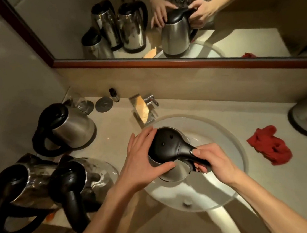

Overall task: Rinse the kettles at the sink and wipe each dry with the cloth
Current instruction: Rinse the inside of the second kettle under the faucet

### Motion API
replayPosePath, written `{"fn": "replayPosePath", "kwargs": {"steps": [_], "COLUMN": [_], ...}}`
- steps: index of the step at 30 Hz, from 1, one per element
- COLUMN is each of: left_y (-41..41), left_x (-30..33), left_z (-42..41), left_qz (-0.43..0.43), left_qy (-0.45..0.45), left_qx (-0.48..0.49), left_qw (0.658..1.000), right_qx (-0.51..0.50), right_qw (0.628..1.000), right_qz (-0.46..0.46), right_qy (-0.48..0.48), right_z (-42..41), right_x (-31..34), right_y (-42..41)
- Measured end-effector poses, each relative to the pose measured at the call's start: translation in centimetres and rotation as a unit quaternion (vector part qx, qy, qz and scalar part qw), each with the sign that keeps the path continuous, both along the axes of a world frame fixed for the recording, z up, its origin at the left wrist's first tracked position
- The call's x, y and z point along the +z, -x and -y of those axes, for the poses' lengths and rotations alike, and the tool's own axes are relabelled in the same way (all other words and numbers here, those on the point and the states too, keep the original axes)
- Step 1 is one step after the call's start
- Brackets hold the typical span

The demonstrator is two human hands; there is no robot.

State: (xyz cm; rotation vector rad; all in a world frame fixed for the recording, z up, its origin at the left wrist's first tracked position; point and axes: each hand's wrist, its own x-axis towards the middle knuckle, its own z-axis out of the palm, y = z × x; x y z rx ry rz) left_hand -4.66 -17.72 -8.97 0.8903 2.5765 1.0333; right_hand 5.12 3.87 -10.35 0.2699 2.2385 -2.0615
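A person stands at the desk and holds a steel kettle (168,153) over the round white sink (233,165). The right hand (212,162) has its grip curled round the black handle, thumb laid along the top near the small button. The left hand (143,158) lies against the kettle's left side, fingers fairly straight along the black lid and thumb pressed on the steel body; its grip is wide and flat rather than wrapped. The kettle's lid is down, and it sits just near of the chrome tap (145,107).

To the left on the desk stand three more kettles: one at the far left (66,127), and two close together at the near left (16,193) (76,182), all with black handles and lids. A red cloth (270,146) lies crumpled on the desk to the right of the sink, apart from both hands. A drinking glass (79,102) and a small dark bottle (114,94) stand by the far wall. The mirror (235,40) above reflects the kettles and both hands.
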Motion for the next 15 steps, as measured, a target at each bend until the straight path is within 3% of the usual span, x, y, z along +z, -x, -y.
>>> {"fn": "replayPosePath", "kwargs": {"steps": [6, 13, 15], "left_y": [-0.7, -1.8, -1.9], "left_x": [0.8, 0.3, 0.3], "left_z": [-2.9, -5.1, -5.5], "left_qz": [0.046, 0.001, -0.046], "left_qy": [-0.019, -0.066, -0.06], "left_qx": [-0.027, -0.042, -0.059], "left_qw": [0.998, 0.997, 0.995], "right_qx": [0.001, -0.008, -0.012], "right_qw": [1.0, 0.999, 0.999], "right_qz": [0.018, 0.035, 0.044], "right_qy": [-0.024, -0.021, -0.026], "right_z": [-2.9, -4.8, -5.2], "right_x": [0.5, 0.0, -0.6], "right_y": [-2.6, -4.2, -4.2]}}
